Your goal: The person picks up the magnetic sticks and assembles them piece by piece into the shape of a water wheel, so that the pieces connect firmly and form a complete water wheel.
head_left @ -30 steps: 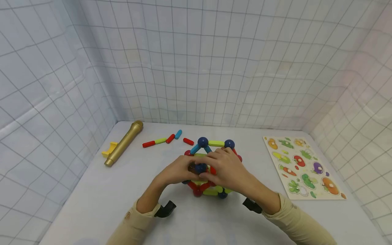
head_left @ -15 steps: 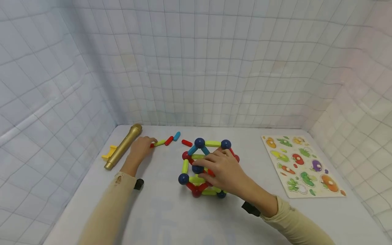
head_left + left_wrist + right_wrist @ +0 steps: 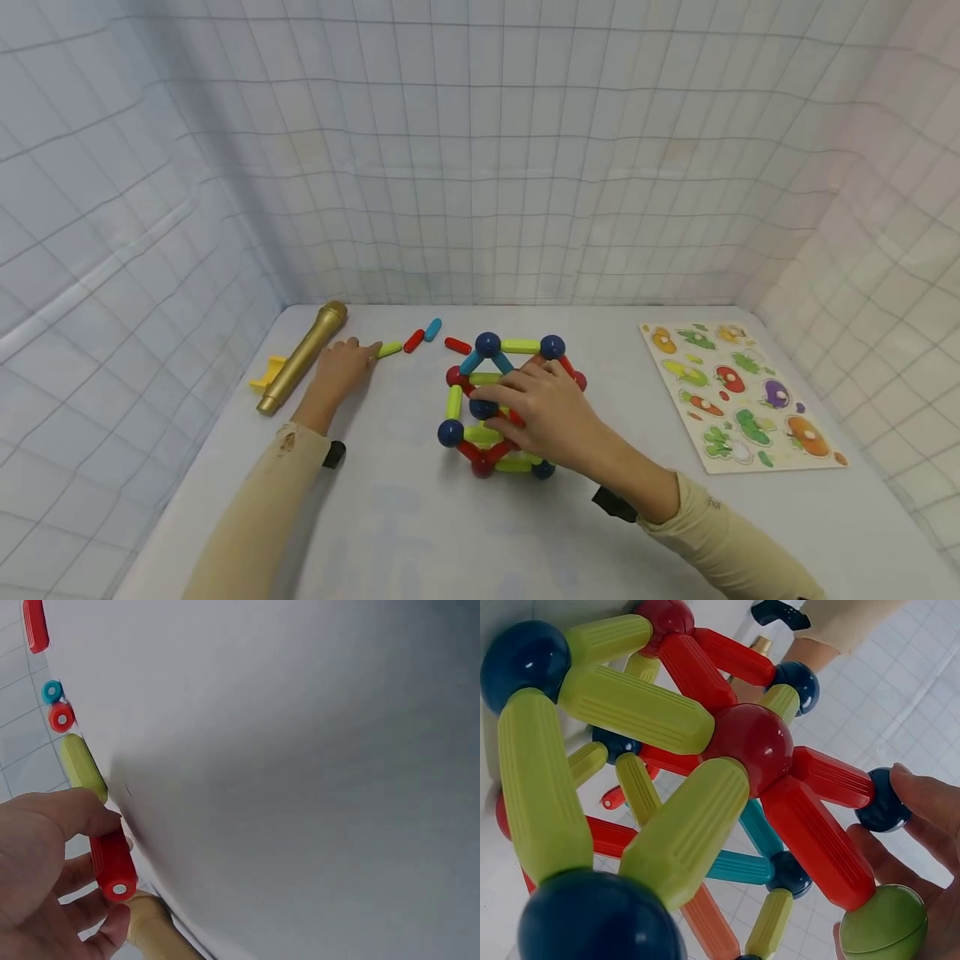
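Here we list the left hand (image 3: 339,367), at the far left of the tabletop (image 3: 390,517), its thumb and fingers pinching a red stick (image 3: 112,864) that lies end to end with a yellow-green stick (image 3: 389,350). Our right hand (image 3: 543,412) is curled round the near side of the ball-and-stick frame (image 3: 480,400) at mid-tabletop, with a green ball (image 3: 881,926) against its palm.

Progress, as we judge it: the frame stands closed on several sides; loose sticks remain to be added.

Count of loose sticks in the row: five, namely the pinched red one, the yellow-green one, a second red (image 3: 414,341), one blue (image 3: 432,330) and a third red (image 3: 457,345).

Beyond the left hand: one gold toy microphone (image 3: 303,358) on one yellow stand (image 3: 268,375).

Far right: one vegetable puzzle board (image 3: 738,400).
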{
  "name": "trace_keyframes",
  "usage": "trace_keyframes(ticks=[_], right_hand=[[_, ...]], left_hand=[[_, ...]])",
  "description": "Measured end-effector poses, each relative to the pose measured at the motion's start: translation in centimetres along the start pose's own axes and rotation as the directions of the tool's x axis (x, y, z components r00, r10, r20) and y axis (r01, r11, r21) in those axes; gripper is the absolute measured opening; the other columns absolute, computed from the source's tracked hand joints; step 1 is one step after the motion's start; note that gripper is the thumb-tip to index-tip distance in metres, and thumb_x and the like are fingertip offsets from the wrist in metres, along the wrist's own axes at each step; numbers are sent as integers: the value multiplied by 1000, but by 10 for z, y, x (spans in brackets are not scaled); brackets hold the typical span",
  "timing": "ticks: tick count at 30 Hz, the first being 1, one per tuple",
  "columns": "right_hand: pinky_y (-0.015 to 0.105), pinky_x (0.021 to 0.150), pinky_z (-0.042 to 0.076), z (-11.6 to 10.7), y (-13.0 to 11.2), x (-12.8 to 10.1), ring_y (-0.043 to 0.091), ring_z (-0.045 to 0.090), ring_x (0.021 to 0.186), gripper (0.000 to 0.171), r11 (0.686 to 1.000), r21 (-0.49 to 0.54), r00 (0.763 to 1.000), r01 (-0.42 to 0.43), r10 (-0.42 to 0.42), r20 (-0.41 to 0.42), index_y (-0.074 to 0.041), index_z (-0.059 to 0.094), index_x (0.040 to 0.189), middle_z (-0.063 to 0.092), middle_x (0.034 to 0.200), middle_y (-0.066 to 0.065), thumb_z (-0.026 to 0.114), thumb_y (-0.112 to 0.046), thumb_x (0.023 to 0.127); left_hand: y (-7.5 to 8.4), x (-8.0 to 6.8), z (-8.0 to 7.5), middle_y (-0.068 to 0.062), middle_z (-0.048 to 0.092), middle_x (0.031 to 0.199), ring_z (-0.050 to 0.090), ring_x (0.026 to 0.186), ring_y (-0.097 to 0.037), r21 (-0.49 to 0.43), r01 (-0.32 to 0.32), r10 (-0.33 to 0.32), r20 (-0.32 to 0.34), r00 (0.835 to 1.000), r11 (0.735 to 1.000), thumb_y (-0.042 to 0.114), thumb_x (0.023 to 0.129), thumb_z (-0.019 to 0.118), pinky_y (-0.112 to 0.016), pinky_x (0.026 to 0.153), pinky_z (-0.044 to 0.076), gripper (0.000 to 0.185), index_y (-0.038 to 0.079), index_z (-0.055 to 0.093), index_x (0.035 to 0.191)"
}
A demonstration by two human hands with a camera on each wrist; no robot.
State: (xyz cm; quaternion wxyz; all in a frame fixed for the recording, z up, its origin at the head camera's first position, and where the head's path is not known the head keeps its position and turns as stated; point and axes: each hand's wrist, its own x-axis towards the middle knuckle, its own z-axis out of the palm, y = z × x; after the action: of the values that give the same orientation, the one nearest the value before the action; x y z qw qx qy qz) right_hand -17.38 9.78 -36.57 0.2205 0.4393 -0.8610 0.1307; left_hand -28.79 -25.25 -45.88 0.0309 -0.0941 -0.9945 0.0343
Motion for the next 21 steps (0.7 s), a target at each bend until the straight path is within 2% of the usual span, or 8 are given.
trace_keyframes(ticks=[4, 7, 8, 11, 13, 15, 17, 21], right_hand=[[39, 92, 49, 1, 1, 0, 12, 67, 96, 36, 1000, -5, 1000, 7, -7, -7, -26, 70, 115, 74, 99, -8, 79, -35, 81], [38, 92, 48, 1, 1, 0, 11, 67, 96, 36, 1000, 13, 1000, 7, -7, -8, -25, 70, 115, 74, 99, -8, 78, -35, 81], [38, 92, 48, 0, 1, 0, 11, 67, 96, 36, 1000, 20, 1000, 6, -5, -8, -25, 70, 115, 74, 99, -8, 79, -35, 81], [37, 90, 48, 0, 2, 0, 10, 66, 96, 37, 999, 33, 1000, -3, 4, -8, -25, 70, 116, 74, 99, -8, 79, -35, 81], [37, 90, 48, 0, 2, -1, 10, 66, 96, 37, 999, 34, 1000, -7, 7, -13, -25, 70, 115, 74, 99, -8, 79, -35, 80], [37, 89, 48, 1, 3, -1, 10, 66, 96, 38, 999, 31, 1000, -12, 12, -18, -25, 70, 115, 74, 99, -8, 80, -35, 80], [37, 89, 48, 1, 3, -1, 10, 66, 96, 39, 999, 35, 1000, -18, 18, -18, -25, 70, 115, 74, 99, -8, 80, -35, 79], [38, 89, 48, 2, 3, -3, 10, 66, 98, 40, 999, 41, 1000, -25, 26, -15, -25, 70, 116, 74, 99, -8, 80, -36, 79]], left_hand=[[2, -5, -3, -28, 61, 108, 61, 95, -45, -37, 41, -41, -17, 999, 998, 13, 99, 51, -55, 81, 51, 46, 7, 43, 145], [12, -14, -18, -27, 64, 107, 63, 92, -41, -253, 51, -70, -63, 996, 966, 12, 96, 56, -50, 77, 53, 43, 0, 51, 137], [19, -19, -26, -25, 67, 106, 65, 91, -38, -351, 37, -69, -78, 995, 935, 14, 95, 59, -47, 77, 54, 40, -1, 56, 132], [49, -39, -54, -15, 72, 106, 69, 94, -26, -657, -19, -18, -49, 999, 753, 20, 91, 68, -40, 81, 56, 32, 3, 67, 118], [72, -57, -71, -7, 73, 103, 70, 94, -20, -762, -76, 60, -50, 997, 644, 25, 87, 73, -36, 82, 58, 30, 9, 68, 113], [92, -70, -84, -2, 73, 101, 71, 94, -16, -803, -141, 157, -60, 986, 579, 27, 85, 76, -33, 83, 58, 28, 13, 68, 108], [108, -80, -91, 1, 73, 99, 70, 93, -14, -807, -197, 230, -78, 970, 557, 26, 83, 77, -33, 83, 58, 26, 15, 68, 105], [126, -88, -94, 1, 73, 97, 68, 89, -12, -773, -257, 288, -101, 952, 580, 21, 82, 78, -27, 81, 57, 25, 13, 69, 103]])
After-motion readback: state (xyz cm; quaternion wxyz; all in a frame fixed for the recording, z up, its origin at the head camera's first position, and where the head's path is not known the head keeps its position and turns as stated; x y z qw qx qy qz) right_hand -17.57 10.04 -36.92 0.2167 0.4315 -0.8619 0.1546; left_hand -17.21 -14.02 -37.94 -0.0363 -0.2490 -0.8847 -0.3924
